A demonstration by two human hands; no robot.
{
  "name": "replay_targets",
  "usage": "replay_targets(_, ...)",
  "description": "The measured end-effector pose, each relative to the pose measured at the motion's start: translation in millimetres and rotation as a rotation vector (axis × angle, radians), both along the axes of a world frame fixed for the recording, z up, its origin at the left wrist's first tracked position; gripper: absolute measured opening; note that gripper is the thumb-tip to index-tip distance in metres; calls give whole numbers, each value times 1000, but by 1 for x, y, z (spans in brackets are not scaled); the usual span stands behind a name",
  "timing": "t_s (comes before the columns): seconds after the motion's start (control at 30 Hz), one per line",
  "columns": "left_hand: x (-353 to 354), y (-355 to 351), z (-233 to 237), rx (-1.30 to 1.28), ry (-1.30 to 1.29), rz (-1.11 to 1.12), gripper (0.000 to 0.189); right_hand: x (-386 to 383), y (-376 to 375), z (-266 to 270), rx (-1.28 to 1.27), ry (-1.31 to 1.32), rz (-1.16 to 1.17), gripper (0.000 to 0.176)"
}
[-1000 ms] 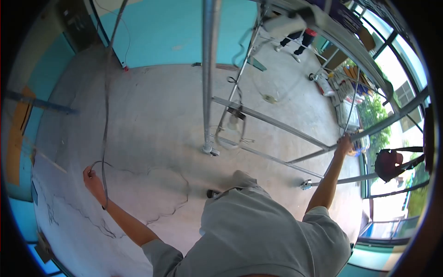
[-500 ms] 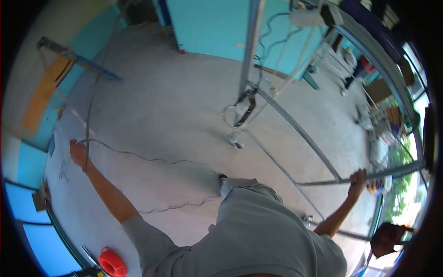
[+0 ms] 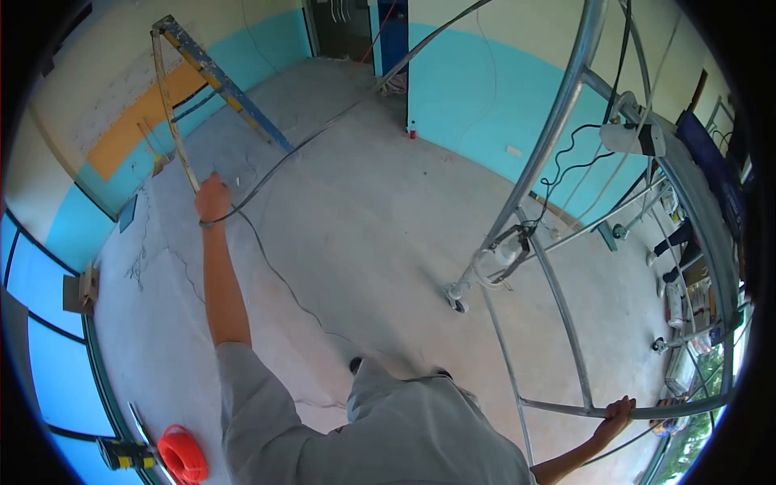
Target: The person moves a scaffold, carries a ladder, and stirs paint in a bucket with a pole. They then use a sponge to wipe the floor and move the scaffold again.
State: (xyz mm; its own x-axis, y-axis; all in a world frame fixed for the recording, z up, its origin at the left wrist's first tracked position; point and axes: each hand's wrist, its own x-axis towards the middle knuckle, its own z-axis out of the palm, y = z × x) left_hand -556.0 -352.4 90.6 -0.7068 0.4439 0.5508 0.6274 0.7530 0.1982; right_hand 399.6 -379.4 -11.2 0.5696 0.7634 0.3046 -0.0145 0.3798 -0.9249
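My left hand (image 3: 213, 200) is stretched out at the left, its fingers closed, with a dark cable (image 3: 279, 167) looped round the wrist. The cable rises from there to the upper right, and a thinner length trails down to the floor. At the lower right my right hand (image 3: 618, 410) is wrapped round a horizontal metal tube (image 3: 675, 410) of the wheeled scaffold frame. A clamp-like fitting with a white ring (image 3: 490, 267) hangs at the frame's near corner post, above a caster (image 3: 457, 299).
An A-frame ladder (image 3: 222, 85) stands at the upper left near the wall. A red coil (image 3: 183, 454) lies at the lower left, a cardboard box (image 3: 80, 291) above it. Another person's legs (image 3: 672, 246) show at the right beyond the frame.
The view has turned, so the frame and my right hand sit lower. My left hand appears higher and farther right, and the cable now slants to the upper right instead of rising steeply.
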Motion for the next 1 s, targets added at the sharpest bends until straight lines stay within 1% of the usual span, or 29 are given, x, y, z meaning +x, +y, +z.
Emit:
replay_targets(0.03,-11,9,3,-10,17,-9,15,-3,0,-6,-2,11,-35,28)
replay_targets(0.07,-22,26,-3,-21,28,-35,15,-19,0,-6,-30,17,-69,26)
replay_targets(0.13,-62,35,-32,30,136,-243,15,-37,-3,7,-65,13,-185,21)
replay_targets(0.17,-82,48,-49,28,91,-212,21,-38,-6,-1,-34,-7,-200,18)
replay_targets(0.2,-100,65,-71,180,107,-267,28,-36,-1,-6,14,-30,-233,15)
replay_targets(0.23,-136,82,-104,119,341,-329,32,-37,3,-4,-13,49,-267,12)
replay_targets(0.27,-102,83,-74,44,-29,-306,30,-47,-1,4,-52,138,-288,11)
replay_targets(0.3,-121,102,-102,102,241,-323,29,-55,-7,15,-55,104,-244,13)
replay_targets(0.33,-102,110,-84,28,131,-351,29,-62,-4,28,-52,71,-179,22)
replay_targets(0.37,-82,119,-67,-87,29,-329,29,-65,-5,37,-42,90,-195,24)
replay_targets(0.4,-49,128,-53,-42,-20,-328,26,-67,-4,44,-39,106,-199,26)
replay_targets(0.43,-27,137,-49,-7,-73,-324,24,-69,-5,48,-46,120,-198,28)
replay_targets(0.47,-25,154,-62,21,-76,-339,24,-69,-5,48,-58,109,-223,28)
replay_targets(0.5,-47,187,-90,34,-106,-364,24,-96,0,53,-86,74,-261,28)
replay_targets(0.57,-29,210,-84,-182,-106,-462,31,-108,2,60,-114,94,-286,29)
replay_targets(0.67,-42,267,-114,-208,-194,-421,32,-109,9,56,-107,85,-344,29)
replay_targets(0.77,-65,323,-147,-127,-390,-352,25,-128,21,63,-91,53,-451,29)
replay_targets(0.8,-65,334,-154,-117,-279,-367,24,-133,23,65,-110,27,-496,29)
replay_targets(0.87,-71,353,-165,-89,-51,-391,23,-141,22,60,-114,50,-499,28)
replay_targets(0.9,-73,362,-168,-119,-61,-412,25,-143,26,62,-109,55,-500,28)
replay_targets(1.0,-63,402,-170,-269,-238,-533,29,-161,36,68,-125,-45,-617,27)
